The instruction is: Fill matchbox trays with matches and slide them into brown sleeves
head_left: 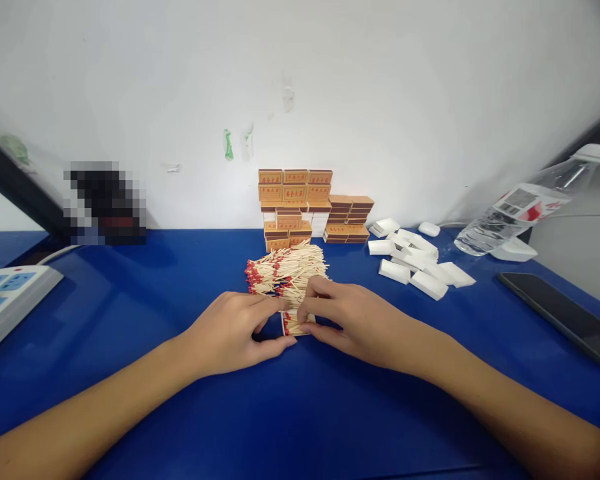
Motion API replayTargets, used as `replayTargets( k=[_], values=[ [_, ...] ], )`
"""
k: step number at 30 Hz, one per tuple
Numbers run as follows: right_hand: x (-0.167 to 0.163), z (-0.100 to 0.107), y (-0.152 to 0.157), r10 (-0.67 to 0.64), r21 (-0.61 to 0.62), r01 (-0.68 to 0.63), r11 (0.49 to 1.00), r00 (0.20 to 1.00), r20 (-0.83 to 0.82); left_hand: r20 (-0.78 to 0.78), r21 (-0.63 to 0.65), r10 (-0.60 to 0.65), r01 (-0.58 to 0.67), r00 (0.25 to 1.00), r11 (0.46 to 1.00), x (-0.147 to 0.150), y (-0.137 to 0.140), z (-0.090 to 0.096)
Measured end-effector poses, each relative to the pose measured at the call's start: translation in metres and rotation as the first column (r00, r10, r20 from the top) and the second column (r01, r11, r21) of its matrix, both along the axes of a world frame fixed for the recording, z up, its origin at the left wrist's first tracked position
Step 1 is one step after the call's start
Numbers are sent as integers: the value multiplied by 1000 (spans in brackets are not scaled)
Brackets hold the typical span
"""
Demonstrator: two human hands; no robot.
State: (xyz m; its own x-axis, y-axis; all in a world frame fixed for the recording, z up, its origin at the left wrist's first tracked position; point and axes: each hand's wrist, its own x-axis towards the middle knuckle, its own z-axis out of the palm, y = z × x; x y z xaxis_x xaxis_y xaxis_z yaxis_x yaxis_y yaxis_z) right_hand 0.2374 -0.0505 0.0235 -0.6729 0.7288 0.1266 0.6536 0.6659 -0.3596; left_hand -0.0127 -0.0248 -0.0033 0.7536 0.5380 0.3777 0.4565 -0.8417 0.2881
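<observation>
A small white matchbox tray [283, 324] lies on the blue table, with red-headed matches [291, 325] inside it. My left hand [235, 333] grips the tray's left end, forefinger at the far side and thumb at the near side. Over the tray's right end, my right hand [350, 320] has its thumb and fingers closed at the matches; its fingers hide part of them. Just beyond both hands spreads a large heap of loose matches [290, 267], most of the red heads pointing left.
Printed matchboxes [295, 192] are stacked against the wall behind the heap. Empty white trays [413, 257] lie scattered to the right. A tilted water bottle [525, 200], a phone [560, 317] and a white earbud case [429, 229] are farther right. A power strip [15, 300] sits at left.
</observation>
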Motion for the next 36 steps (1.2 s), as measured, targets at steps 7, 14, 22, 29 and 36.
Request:
replayTargets(
  k=[7, 14, 22, 29, 36],
  values=[
    [1, 1, -2, -15, 44, 16, 999, 1000, -24, -4, 12, 10, -10, 1000, 1000, -1, -1, 0],
    [3, 6, -1, 7, -38, -10, 999, 997, -76, 14, -3, -19, 19, 1000, 1000, 0, -3, 3],
    [3, 2, 6, -27, 47, 34, 998, 990, -141, -30, -65, -31, 29, 999, 997, 1, -6, 9],
    [-4, -15, 8, -29, 10, 30, 1000, 998, -48, -93, -61, -89, 83, 992, 995, 1, -7, 10],
    [-5, -14, 9, -96, -21, 96, 995, 995, -36, -123, -72, -93, 85, 988, 994, 0, -8, 15]
  ],
)
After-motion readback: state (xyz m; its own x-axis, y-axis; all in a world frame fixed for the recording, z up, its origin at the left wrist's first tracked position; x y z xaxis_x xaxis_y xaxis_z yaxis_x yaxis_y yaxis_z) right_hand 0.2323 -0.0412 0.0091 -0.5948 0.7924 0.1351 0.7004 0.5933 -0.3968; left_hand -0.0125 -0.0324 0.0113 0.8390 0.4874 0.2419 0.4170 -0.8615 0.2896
